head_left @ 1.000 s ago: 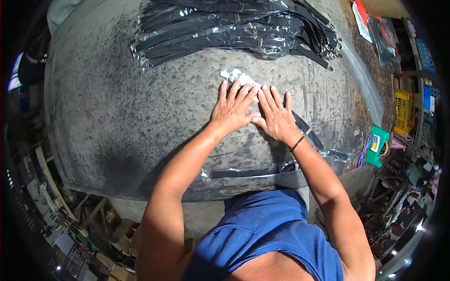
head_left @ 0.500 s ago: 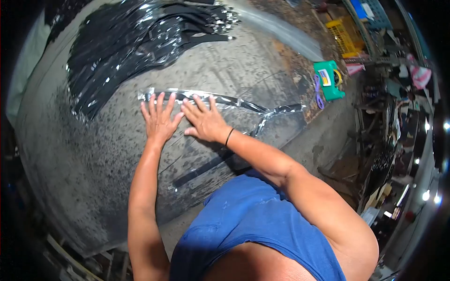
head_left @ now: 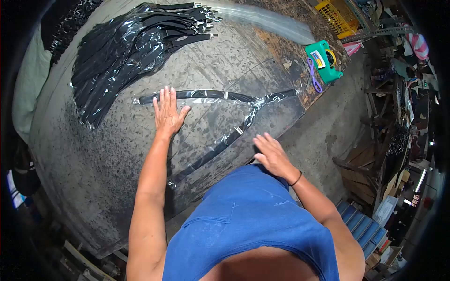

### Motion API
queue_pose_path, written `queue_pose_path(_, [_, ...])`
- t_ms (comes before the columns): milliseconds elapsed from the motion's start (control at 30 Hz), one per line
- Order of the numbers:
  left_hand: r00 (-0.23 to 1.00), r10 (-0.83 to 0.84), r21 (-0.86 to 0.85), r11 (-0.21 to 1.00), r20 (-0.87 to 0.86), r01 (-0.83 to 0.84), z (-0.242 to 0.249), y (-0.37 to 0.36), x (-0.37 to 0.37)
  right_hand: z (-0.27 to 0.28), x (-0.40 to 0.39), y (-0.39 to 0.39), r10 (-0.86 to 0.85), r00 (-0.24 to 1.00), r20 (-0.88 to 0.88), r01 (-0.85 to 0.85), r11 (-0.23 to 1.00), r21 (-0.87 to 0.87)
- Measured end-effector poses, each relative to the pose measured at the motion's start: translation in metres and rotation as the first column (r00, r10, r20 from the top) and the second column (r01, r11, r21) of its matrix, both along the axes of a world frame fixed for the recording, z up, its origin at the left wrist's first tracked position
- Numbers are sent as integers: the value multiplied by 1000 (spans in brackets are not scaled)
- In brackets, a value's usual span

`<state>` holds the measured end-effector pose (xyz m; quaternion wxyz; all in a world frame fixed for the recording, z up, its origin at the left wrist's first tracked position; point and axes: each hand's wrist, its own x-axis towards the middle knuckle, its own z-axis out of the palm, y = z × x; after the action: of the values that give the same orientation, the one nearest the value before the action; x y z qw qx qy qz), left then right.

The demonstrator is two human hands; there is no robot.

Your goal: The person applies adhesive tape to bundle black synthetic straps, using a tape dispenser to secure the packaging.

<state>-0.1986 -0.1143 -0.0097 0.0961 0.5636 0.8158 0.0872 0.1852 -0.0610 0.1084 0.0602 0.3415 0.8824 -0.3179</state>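
A pair of black suspenders [head_left: 201, 94] in clear plastic lies on the table, spread in a Y shape. One strap runs along the far side, the other slants toward my body, and the short tail points right. My left hand [head_left: 168, 114] rests flat with its fingertips across the far strap near its left end. Its fingers are stretched out. My right hand [head_left: 274, 157] is open at the near edge of the table, apart from the near strap [head_left: 211, 153]. It holds nothing.
A pile of plastic-wrapped black suspenders [head_left: 126, 56] with metal clips covers the far left. Clear plastic sleeves [head_left: 267, 21] lie at the back. Purple scissors [head_left: 313, 75] and a green tape dispenser [head_left: 324, 61] sit at the right edge. Beyond are a yellow crate [head_left: 335, 18] and cluttered shelving.
My right hand has left the far strap and moved right and toward my body. My left hand stays on that strap, shifted slightly right.
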Motion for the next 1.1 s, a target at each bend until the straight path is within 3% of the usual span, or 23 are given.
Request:
queue_pose_path(33, [1000,-1,1,1000,-14,1,0,2,-1,-4,18,-2,-1,1000,-14,1,1000,1])
queue_pose_path(100, [1000,-2,-23,1000,17,2,-4,0,-2,-11,51,-11,-165,984,64,168,985,-49])
queue_pose_path(233, [1000,19,21,1000,-19,-19,6,10,8,-19,93,-22,-245,968,51,248,965,-81])
queue_pose_path(300, [999,-31,157,987,7,29,24,32,38,-24,110,-26,-292,952,92,297,953,-60])
queue_pose_path(433, [931,-362,127,926,43,355,50,69,130,-26,131,-18,-312,943,112,321,944,-76])
queue_pose_path(500, [917,-398,235,894,23,382,35,75,176,-27,137,-6,-305,947,98,313,946,-82])
queue_pose_path(633, [933,-359,217,912,9,349,32,94,229,-29,151,23,-301,952,57,305,949,-83])
queue_pose_path(733, [931,-364,77,928,-27,365,20,96,243,-36,163,54,-275,960,45,278,955,-106])
queue_pose_path(833, [943,-331,27,943,-27,332,18,95,251,-39,176,92,-264,963,-58,258,962,-93])
queue_pose_path(933, [948,-317,-81,946,-26,314,25,98,252,-52,172,142,-224,916,-333,252,967,41])
queue_pose_path(1067, [942,-331,-154,935,-58,319,35,104,249,-56,137,212,-111,886,-451,196,970,146])
queue_pose_path(1100, [963,-267,-124,957,-37,261,39,106,251,-54,125,227,-30,905,-424,150,955,254])
